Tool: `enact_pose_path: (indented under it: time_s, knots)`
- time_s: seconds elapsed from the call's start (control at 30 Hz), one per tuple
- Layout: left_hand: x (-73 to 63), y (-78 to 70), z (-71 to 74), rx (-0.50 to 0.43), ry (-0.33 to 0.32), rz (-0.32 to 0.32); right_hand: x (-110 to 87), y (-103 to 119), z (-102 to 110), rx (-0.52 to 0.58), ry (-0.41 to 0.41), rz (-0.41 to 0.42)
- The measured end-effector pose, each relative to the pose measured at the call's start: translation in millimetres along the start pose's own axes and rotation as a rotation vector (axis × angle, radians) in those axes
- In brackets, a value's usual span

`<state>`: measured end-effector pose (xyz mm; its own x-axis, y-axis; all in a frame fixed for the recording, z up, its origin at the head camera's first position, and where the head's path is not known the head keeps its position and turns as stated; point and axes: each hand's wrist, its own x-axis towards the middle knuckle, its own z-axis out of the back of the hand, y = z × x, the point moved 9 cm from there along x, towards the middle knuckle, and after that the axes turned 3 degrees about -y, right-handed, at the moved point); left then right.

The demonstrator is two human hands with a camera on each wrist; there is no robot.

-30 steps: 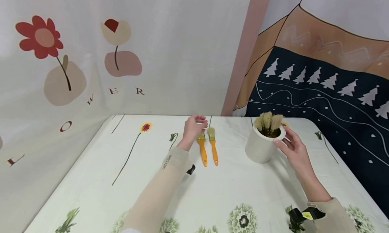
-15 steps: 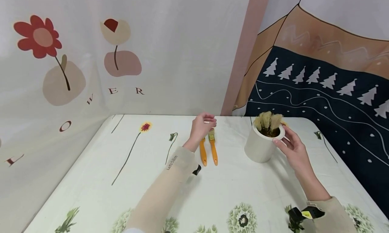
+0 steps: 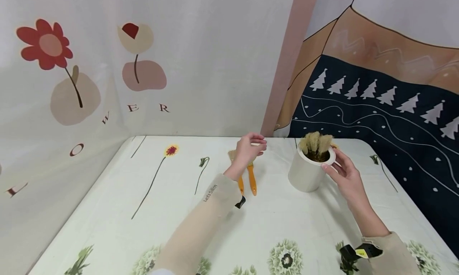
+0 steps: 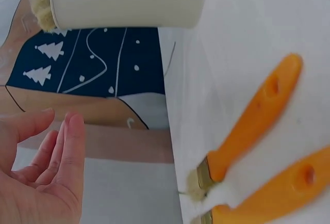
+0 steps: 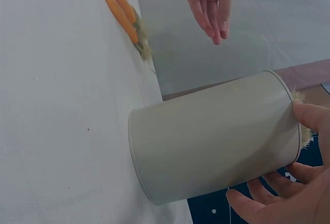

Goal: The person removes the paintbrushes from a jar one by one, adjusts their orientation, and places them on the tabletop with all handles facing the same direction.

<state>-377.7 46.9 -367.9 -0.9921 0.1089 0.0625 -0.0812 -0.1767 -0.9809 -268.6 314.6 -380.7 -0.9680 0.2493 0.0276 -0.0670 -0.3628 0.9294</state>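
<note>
My left hand (image 3: 249, 149) hovers over two orange-handled paintbrushes, holding nothing; its fingers are loosely extended and point right. One brush (image 3: 252, 181) shows its handle and ferrule beside my wrist; the other brush (image 3: 241, 185) is partly covered by the hand and cuff. In the left wrist view both handles (image 4: 258, 115) lie on the cloth, apart from the hand (image 4: 49, 167). My right hand (image 3: 346, 179) grips an upright off-white cylindrical pot (image 3: 303, 173) at its right side, thumb at the rim (image 5: 304, 111). Several pale-bristled brushes (image 3: 315, 142) stand in the pot, bristles up.
A white cloth (image 3: 118, 239) with printed flowers covers the table. Behind it hangs a light curtain (image 3: 215, 67) with printed flowers and letters. To the right is a dark fabric (image 3: 358, 111) with white trees. Black straps (image 3: 369, 252) sit at my wrists.
My left hand has moved right across the two paintbrushes, uncovering the left brush's bristles and covering more of the handles. The right hand and pot stay in place.
</note>
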Motion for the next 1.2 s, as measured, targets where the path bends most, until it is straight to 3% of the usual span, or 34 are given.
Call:
enact_pose_path:
  time_s: [0.4,0.83,1.2]
  knots:
    - [-4.2,-19.3,-25.0,-0.012,0.050,-0.061,-0.3,-0.2,-0.7,0.004,0.001,0.007]
    - [-8.8,-31.7,-46.5,-0.051,0.079,-0.080,-0.6,-0.5,-0.1,0.008,-0.003,0.008]
    - [-11.7,-40.1,-59.3,-0.031,0.081,-0.102,-1.4,0.1,-0.3,0.015,-0.005,0.012]
